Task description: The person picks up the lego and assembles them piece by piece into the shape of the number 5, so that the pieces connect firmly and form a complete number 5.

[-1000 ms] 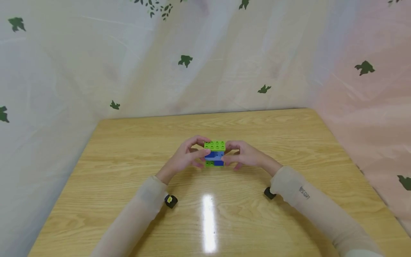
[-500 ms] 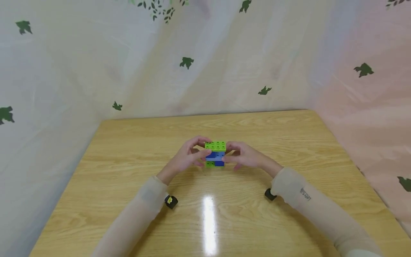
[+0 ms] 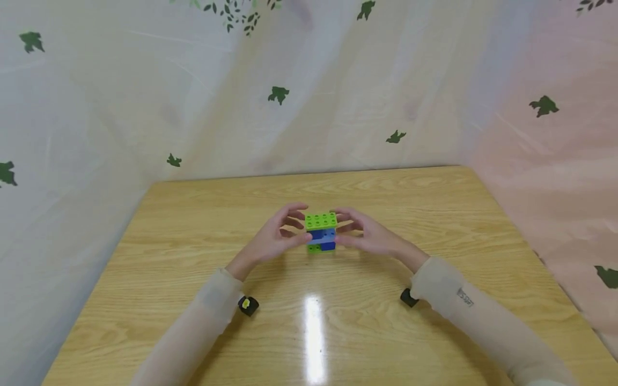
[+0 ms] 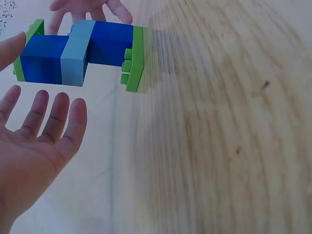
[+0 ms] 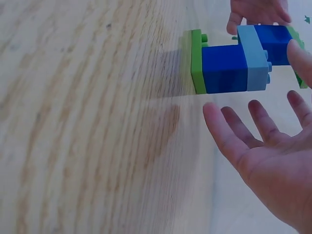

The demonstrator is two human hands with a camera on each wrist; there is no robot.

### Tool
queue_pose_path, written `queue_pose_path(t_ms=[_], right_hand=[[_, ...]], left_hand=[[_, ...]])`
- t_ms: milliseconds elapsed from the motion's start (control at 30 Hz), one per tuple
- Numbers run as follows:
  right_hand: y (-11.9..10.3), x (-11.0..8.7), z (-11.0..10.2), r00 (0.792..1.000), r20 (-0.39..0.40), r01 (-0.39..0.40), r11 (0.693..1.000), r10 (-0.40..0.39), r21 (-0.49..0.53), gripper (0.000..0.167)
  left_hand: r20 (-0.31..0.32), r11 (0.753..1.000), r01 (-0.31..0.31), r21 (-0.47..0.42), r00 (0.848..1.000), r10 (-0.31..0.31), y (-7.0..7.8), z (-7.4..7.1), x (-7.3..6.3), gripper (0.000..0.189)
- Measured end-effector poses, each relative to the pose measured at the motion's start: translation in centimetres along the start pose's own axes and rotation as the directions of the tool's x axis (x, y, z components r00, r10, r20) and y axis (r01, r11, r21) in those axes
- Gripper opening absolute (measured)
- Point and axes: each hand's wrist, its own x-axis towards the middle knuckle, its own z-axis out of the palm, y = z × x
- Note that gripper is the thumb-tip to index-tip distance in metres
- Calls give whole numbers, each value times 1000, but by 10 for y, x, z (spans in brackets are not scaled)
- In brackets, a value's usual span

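Note:
A stack of toy building bricks (image 3: 321,221) stands upright on the wooden table between the two hands. From bottom to top it has a thin green plate (image 5: 196,63), a dark blue brick (image 5: 224,69), a light blue plate (image 4: 77,54), another dark blue brick (image 4: 43,58) and a green plate on top. The two dark blue bricks sit offset, the upper one to the left. My left hand (image 3: 274,237) is beside the left side, fingers spread and apart from the bricks. My right hand (image 3: 370,234) mirrors it on the right, fingers loosely extended with a gap to the stack.
The wooden table (image 3: 193,214) reaches back to a pale curtain (image 3: 328,107) printed with dark green leaf and bird shapes. Black wrist-worn devices (image 3: 248,305) hang under both sleeves, near the tabletop. A bright light reflection lies in front of the stack.
The fingers of both hands have loosened and spread away from the bricks, the left hand drawing slightly to the left. The stack stays standing in place.

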Motion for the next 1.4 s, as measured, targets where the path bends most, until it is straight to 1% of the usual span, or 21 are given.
queue_pose_path(t_ms=[100, 200, 467, 667, 867, 1000, 1167, 1300, 1400], right_hand=[[-3, 0, 1, 999, 0, 47, 999, -47, 15, 67], [-6, 0, 3, 998, 6, 69, 997, -69, 41, 63], [-8, 1, 6, 998, 11, 56, 997, -57, 44, 60], [-6, -1, 6, 999, 6, 46, 998, -47, 45, 58], [-5, 0, 5, 998, 4, 61, 997, -61, 43, 56], [-5, 2, 5, 998, 2, 55, 995, -56, 85, 52], [-10, 6, 3, 1000, 1, 20, 987, -20, 157, 50], [-17, 8, 0, 1000, -12, -19, 985, 21, 171, 51], [-22, 9, -3, 998, -21, -53, 984, 57, 172, 52]], left_hand=[[-4, 999, -12, -53, 1000, 12, -1, -1, -1, 61], [-2, 996, -20, -87, 1000, 20, -2, -1, 0, 57], [-13, 988, -12, -152, 1000, 11, -2, 4, 0, 57], [-18, 988, -23, -153, 1000, 21, -4, 6, 0, 54], [-16, 989, -31, -142, 999, 29, -8, 6, 2, 50], [-20, 992, -12, -127, 1000, 9, -7, 5, 2, 48], [-3, 992, 25, -126, 1000, -26, -2, -1, 5, 47], [16, 990, 80, -114, 997, -79, 6, -7, 9, 49], [40, 980, 126, -155, 992, -122, 10, -11, 11, 53]])
